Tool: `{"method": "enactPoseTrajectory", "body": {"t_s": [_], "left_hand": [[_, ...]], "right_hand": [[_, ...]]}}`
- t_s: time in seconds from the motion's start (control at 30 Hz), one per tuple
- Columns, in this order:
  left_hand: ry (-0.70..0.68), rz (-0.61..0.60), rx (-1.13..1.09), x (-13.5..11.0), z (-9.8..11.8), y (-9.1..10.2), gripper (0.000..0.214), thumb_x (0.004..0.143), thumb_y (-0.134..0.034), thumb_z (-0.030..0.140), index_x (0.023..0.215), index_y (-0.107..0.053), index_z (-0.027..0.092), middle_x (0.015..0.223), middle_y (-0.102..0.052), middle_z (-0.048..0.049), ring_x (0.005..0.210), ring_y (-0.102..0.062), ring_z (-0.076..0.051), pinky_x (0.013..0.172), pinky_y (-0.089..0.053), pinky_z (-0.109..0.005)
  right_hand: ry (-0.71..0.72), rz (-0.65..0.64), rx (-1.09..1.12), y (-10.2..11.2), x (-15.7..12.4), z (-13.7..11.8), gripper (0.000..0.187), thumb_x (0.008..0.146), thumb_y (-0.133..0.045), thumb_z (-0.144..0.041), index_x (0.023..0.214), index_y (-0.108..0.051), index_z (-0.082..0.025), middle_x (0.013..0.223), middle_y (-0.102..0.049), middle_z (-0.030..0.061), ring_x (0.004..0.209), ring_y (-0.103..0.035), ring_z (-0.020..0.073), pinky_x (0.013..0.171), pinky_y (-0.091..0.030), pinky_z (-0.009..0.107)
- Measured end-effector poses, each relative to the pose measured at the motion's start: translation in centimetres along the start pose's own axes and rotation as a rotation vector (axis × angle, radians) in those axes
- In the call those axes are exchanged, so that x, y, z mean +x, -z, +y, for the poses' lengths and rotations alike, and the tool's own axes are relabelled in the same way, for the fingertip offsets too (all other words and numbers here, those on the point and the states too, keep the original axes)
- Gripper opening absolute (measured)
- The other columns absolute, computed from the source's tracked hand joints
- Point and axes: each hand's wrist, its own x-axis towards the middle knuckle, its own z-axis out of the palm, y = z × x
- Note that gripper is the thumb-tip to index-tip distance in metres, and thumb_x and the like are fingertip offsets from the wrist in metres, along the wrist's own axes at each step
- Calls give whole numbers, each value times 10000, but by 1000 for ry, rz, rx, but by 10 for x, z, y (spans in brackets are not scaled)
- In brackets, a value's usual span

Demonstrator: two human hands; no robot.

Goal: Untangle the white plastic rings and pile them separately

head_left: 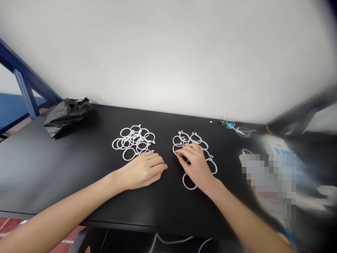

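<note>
Two heaps of white plastic rings lie on a black table [52, 168]. The left heap of rings [133, 141] holds several closed rings; my left hand [143, 171] rests flat just in front of it, fingers stretched out toward the right, holding nothing. The right heap of rings [193, 140] holds several opened rings. My right hand [195, 163] lies on top of this heap with fingers curled down, its fingertips pressing on a ring at the heap's left edge. One more ring [187, 184] shows beneath my right wrist.
A crumpled black plastic bag [65, 114] sits at the table's back left. A pair of glasses [236, 128] lies at the back right by the white wall. A blurred white object [271, 172] occupies the right side. Cables [173, 241] hang below the front edge.
</note>
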Motion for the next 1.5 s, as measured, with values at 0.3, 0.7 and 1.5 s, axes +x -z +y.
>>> {"method": "enactPoseTrajectory", "body": {"t_s": [0.3, 0.7, 1.5], "left_hand": [[121, 44, -27, 1, 4, 3, 345, 992, -482, 266, 1314, -455, 142, 897, -641, -59, 757, -595, -171, 706, -500, -309], [172, 81, -142, -2, 2, -1, 308, 1001, -434, 431, 832, -482, 178, 730, -532, -13, 644, -450, -143, 606, -401, -269], [252, 90, -358, -1, 8, -1, 157, 944, -453, 343, 924, -488, 192, 651, -422, 44, 573, -410, -118, 558, -381, -238]], "right_hand": [[288, 60, 180, 9, 2, -15, 179, 922, -551, -88, 1006, -646, -214, 850, -672, 37, 856, -630, 180, 1001, -476, 478], [255, 131, 390, 10, 0, -25, 223, 854, -694, -185, 1073, -667, -214, 1040, -697, 112, 999, -658, 248, 846, -581, 436], [91, 169, 646, -2, -6, -45, 165, 851, -671, -90, 982, -704, -185, 821, -721, 51, 713, -691, 151, 627, -593, 256]]}}
